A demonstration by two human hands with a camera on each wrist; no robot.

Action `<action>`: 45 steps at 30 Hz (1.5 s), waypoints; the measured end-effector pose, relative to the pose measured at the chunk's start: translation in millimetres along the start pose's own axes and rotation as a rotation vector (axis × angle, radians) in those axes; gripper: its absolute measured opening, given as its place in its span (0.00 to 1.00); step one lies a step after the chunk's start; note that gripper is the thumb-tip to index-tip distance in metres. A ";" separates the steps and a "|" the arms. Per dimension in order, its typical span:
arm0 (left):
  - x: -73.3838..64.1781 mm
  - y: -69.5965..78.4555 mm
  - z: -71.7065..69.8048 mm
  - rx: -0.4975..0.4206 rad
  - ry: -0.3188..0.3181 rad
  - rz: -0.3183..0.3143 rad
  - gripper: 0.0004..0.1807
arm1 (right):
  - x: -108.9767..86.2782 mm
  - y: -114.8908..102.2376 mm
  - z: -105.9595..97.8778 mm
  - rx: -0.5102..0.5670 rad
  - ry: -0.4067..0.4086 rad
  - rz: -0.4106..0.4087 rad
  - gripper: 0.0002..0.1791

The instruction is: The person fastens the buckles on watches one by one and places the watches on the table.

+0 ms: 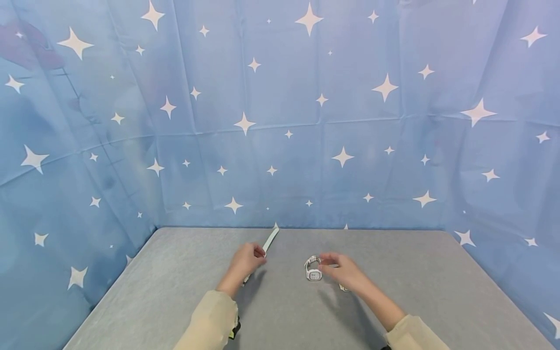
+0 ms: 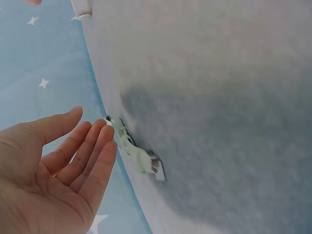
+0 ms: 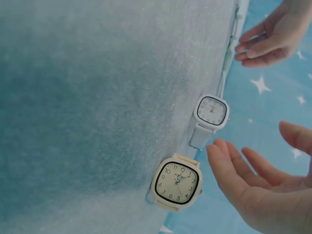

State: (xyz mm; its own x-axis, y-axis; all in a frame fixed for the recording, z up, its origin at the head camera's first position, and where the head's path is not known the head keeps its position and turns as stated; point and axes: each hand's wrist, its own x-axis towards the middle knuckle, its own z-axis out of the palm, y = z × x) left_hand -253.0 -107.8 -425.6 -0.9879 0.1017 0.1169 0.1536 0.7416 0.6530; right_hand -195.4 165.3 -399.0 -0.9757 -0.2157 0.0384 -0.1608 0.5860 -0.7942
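A pale green watch strap (image 1: 271,239) lies stretched out on the table, its middle hidden behind my left hand (image 1: 246,263) in the head view. That hand hovers over it with loosely bent fingers and nothing between them. In the left wrist view the green strap (image 2: 139,155) lies past the fingertips. My right hand (image 1: 344,270) is above two square-faced watches, fingers relaxed and holding nothing. The white watch (image 1: 314,275) stands with its band looped, just left of the fingertips. Mostly covered by the hand is a cream watch (image 1: 344,288), whose dial (image 3: 177,182) shows in the right wrist view.
The grey table (image 1: 183,277) reaches back to a blue curtain (image 1: 280,92) printed with white stars, which also hangs along both sides. Shadows of the hands fall on the tabletop. Dark bands sit at the cuffs of the cream sleeves (image 1: 214,316).
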 end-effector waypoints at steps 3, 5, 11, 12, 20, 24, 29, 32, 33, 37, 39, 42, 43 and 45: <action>-0.6 -5.6 -1.0 0.000 0.021 -0.020 0.04 | -0.9 0.1 -0.2 0.010 -0.001 -0.002 0.24; -1.1 -8.7 -1.7 0.008 0.037 -0.032 0.04 | -1.4 0.1 -0.3 0.017 -0.004 -0.006 0.24; -3.1 -14.6 -3.9 0.076 0.089 -0.083 0.05 | -2.2 -0.3 -0.8 0.054 -0.024 0.003 0.24; -3.8 -15.3 -4.4 0.091 0.096 -0.089 0.05 | -2.1 -0.2 -0.9 0.056 -0.028 0.002 0.24; -6.0 -16.5 -1.8 0.147 0.103 -0.119 0.09 | -2.9 0.2 -1.6 0.080 -0.033 -0.001 0.23; -6.3 -16.8 1.9 0.185 0.101 -0.102 0.12 | -3.3 0.7 -2.0 0.080 -0.031 0.005 0.23; -6.4 -16.5 4.0 0.192 0.086 -0.130 0.10 | -3.6 1.2 -1.6 0.083 -0.028 0.007 0.22; -7.6 -15.8 1.2 0.147 0.072 -0.158 0.08 | -4.3 1.3 -1.5 0.095 -0.037 0.004 0.22; -7.9 -16.1 -0.1 0.125 0.070 -0.166 0.08 | -4.6 1.3 -1.4 0.097 -0.039 0.001 0.22; -10.0 -16.6 -7.1 0.028 0.071 -0.162 0.07 | -6.2 1.2 -2.0 0.109 -0.058 -0.009 0.22; -11.3 -16.6 -10.6 -0.013 0.072 -0.153 0.08 | -7.2 0.6 -2.3 0.113 -0.065 -0.015 0.22; -13.3 -15.4 -16.0 -0.062 0.067 -0.136 0.08 | -8.6 0.0 -2.4 0.120 -0.074 -0.024 0.22; -13.8 -14.9 -17.9 -0.071 0.065 -0.126 0.09 | -8.9 -0.1 -2.4 0.122 -0.079 -0.029 0.22; -14.5 -14.2 -20.8 -0.097 0.057 -0.119 0.09 | -9.1 0.0 -2.2 0.123 -0.088 -0.040 0.22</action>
State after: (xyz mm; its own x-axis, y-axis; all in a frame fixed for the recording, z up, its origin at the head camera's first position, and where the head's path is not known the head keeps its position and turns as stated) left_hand -240.5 -133.6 -421.0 -0.9969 -0.0231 0.0749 0.0394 0.6780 0.7340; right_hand -186.9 169.0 -397.9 -0.9512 -0.3078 0.0224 -0.1744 0.4763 -0.8618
